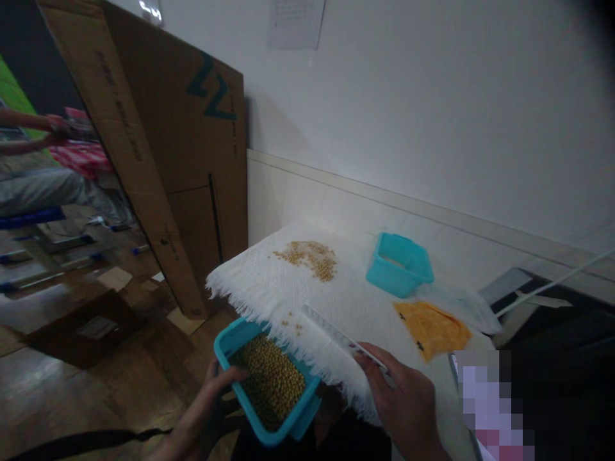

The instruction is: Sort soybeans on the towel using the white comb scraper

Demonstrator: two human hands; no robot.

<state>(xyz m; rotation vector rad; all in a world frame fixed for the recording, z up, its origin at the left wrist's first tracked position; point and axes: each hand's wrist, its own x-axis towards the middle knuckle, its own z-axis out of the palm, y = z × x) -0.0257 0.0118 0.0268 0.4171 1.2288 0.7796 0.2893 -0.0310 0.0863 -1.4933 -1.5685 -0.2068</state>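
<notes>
My left hand [206, 410] grips the near-left rim of a teal tub [288, 426] full of soybeans, held just below the fringed front edge of a white cloth [269, 282]. My right hand [408, 403] is closed on one end of a white ruler [331, 330] that lies across the cloth and points away to the left. A few loose beans [293, 325] lie beside the ruler. A larger heap of soybeans [310, 256] sits farther back on the cloth.
A second teal tub [401, 264] stands at the back right, with an orange packet [432, 330] and clear plastic [456, 301] near it. A tall cardboard sheet [158, 147] leans on the wall at left. Another person's arms [29, 131] show far left.
</notes>
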